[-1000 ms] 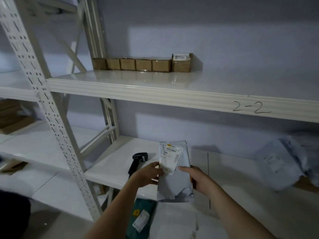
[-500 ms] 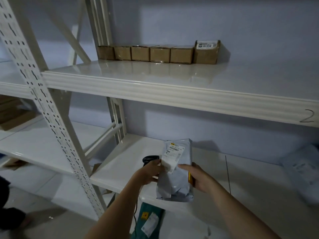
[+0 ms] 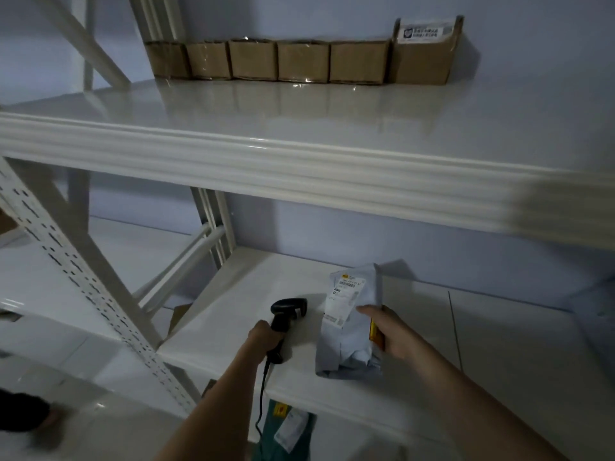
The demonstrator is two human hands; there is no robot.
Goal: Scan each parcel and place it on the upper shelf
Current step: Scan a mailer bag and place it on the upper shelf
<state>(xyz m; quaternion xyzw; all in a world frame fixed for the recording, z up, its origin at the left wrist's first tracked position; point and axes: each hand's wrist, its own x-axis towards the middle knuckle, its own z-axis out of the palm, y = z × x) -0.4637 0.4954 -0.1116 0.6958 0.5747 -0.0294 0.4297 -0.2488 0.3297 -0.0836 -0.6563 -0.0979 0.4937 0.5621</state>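
Observation:
A grey plastic mailer parcel (image 3: 349,347) with a white barcode label stands upright on the lower shelf (image 3: 233,314), held at its right edge by my right hand (image 3: 387,329). To its left, my left hand (image 3: 264,337) grips the handle of a black barcode scanner (image 3: 288,311), whose head lies just left of the parcel's label; its cable hangs below the shelf edge. The upper shelf (image 3: 299,161) runs across the view above, with a row of several brown cardboard boxes (image 3: 303,59) along its back wall.
A perforated white upright (image 3: 90,294) and diagonal braces stand at the left. A green parcel (image 3: 286,427) with a white label lies below the lower shelf's front edge. Another pale mailer (image 3: 595,314) sits blurred at the far right of the lower shelf.
My left hand has let go of the parcel and taken hold of the scanner's handle. My right hand alone now holds the parcel. The camera has moved closer and tilted up.

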